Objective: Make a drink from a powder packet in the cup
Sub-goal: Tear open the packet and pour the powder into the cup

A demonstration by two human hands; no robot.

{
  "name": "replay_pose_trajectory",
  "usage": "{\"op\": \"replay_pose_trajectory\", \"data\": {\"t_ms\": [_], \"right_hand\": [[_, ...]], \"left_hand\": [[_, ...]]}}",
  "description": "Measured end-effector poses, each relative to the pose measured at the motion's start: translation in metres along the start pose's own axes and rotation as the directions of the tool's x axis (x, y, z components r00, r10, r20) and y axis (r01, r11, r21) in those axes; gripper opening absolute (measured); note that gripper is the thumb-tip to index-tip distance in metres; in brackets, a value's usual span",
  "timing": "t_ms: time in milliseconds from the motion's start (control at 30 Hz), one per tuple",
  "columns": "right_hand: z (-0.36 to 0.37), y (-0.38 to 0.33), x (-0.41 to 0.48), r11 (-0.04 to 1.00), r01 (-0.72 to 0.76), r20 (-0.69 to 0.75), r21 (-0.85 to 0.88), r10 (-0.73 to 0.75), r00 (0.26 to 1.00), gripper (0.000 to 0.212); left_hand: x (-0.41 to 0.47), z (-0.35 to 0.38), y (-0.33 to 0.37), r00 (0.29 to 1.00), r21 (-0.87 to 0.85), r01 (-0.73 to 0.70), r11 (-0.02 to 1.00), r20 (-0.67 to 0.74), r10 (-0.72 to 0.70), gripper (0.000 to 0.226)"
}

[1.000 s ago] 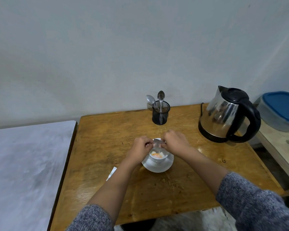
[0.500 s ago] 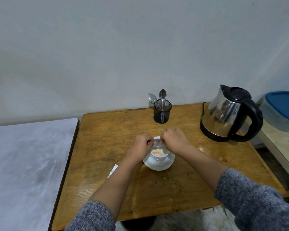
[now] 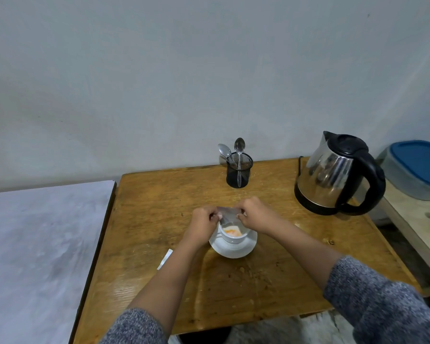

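Note:
A white cup stands on a white saucer in the middle of the wooden table. Orange and white powder lies in the cup. Right above the cup's rim, my left hand and my right hand pinch the two ends of a silvery powder packet, which is tilted down towards the cup. Both hands are closed on the packet.
A steel kettle with a black handle stands at the right rear. A black mesh holder with spoons sits at the back edge. A torn white strip lies left of the saucer. A blue-lidded container rests on a side surface at the right.
The packet has been lifted a little and now shows between my hands above the cup. The view has shifted slightly; the cup and kettle have not moved.

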State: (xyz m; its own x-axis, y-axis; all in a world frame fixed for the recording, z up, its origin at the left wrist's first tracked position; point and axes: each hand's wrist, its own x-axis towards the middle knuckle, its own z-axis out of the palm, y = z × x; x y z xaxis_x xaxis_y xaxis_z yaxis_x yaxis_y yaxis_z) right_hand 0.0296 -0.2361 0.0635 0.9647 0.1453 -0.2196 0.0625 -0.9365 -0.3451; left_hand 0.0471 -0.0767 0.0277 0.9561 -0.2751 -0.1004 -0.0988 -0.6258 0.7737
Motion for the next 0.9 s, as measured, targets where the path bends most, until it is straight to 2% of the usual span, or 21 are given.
{"op": "replay_pose_trajectory", "data": {"t_ms": [100,200,300,433,567,700,900], "right_hand": [[-0.001,0.000,0.002,0.980,0.008,-0.064,0.199,0.005,0.998,0.003],[-0.006,-0.008,0.004,0.906,0.025,-0.146,0.423,0.041,0.988,0.027],[-0.008,-0.023,0.012,0.845,0.049,-0.238,0.533,0.094,0.967,0.026],[0.000,-0.057,0.026,0.795,0.097,-0.273,0.599,0.090,0.958,0.013],[0.033,-0.086,0.040,0.779,0.107,-0.208,0.617,0.031,0.978,0.008],[0.076,-0.104,0.045,0.815,0.085,-0.087,0.574,-0.043,0.995,0.015],[0.129,-0.112,0.050,0.896,0.033,0.211,0.443,-0.140,0.967,0.030]], "left_hand": [[-0.002,-0.003,-0.001,0.998,-0.029,0.061,0.998,-0.007,-0.061,0.022],[-0.003,-0.012,0.000,0.994,-0.110,0.103,0.988,-0.021,-0.106,0.024],[-0.003,-0.027,-0.004,0.978,-0.302,0.151,0.941,-0.091,-0.186,0.026],[-0.012,-0.049,-0.022,0.951,-0.396,0.167,0.903,-0.178,-0.254,0.018],[-0.033,-0.062,-0.056,0.906,-0.413,0.208,0.887,-0.261,-0.334,0.020],[-0.061,-0.063,-0.090,0.862,-0.420,0.302,0.856,-0.263,-0.433,0.026],[-0.092,-0.046,-0.122,0.805,-0.411,0.433,0.802,-0.223,-0.549,0.026]]}}
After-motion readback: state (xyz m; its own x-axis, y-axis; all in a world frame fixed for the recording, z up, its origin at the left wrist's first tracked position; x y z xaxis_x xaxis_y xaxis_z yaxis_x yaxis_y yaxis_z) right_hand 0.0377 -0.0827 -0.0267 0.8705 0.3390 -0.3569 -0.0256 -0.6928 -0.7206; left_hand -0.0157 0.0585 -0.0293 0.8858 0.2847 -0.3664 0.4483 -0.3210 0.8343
